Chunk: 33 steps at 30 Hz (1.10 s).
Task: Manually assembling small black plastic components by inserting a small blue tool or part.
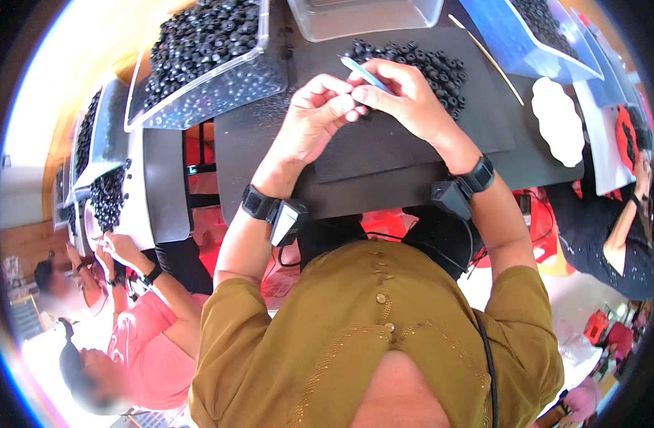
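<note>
My left hand (317,115) is closed in a pinch, its fingertips meeting those of my right hand above the dark table. Whatever lies between them is mostly hidden; only a bit of something dark shows. My right hand (407,94) grips a slim light-blue pen-like tool (364,73), its pointed end toward the upper left. Just beyond my hands lies a loose pile of small round black pieces (445,75), some with a hole in the middle. Beneath is a flat black mat (412,153) on the table.
A clear bin (206,100) full of black pieces stands at the left, and another clear tub (363,28) at the back. To the right are a thin stick (487,60), a blue-tinted bin (548,57) and a white scalloped object (557,121). People work on both sides.
</note>
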{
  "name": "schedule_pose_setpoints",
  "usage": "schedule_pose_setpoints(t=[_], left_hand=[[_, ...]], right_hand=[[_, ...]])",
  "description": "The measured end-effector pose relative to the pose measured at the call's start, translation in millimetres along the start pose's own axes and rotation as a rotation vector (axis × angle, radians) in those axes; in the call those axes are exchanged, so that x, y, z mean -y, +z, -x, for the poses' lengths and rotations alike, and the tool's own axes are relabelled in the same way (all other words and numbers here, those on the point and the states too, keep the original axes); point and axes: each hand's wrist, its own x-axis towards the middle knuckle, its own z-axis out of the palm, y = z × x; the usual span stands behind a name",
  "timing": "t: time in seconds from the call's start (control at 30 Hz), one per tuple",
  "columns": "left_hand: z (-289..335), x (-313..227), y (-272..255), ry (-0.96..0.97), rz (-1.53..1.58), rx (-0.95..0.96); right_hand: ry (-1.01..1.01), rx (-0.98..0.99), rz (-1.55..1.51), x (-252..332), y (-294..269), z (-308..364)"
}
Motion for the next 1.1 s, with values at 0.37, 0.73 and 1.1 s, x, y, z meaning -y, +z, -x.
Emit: schedule_pose_setpoints(t=[0.37,0.73,1.1], left_hand=[[13.8,-95.2,24.9,0.409,-0.818,-0.286],[27.6,-206.4,-40.9,0.73,-1.773,-0.626],[-4.9,-24.5,15.4,0.341,-1.611,0.043]], right_hand=[[-0.079,-0.143,0.253,9.6,-2.7,2.4],[-0.164,-0.429,0.205,6.1,-15.9,0.0],[-0.245,-0.547,0.433,-14.7,-20.6,-8.4]])
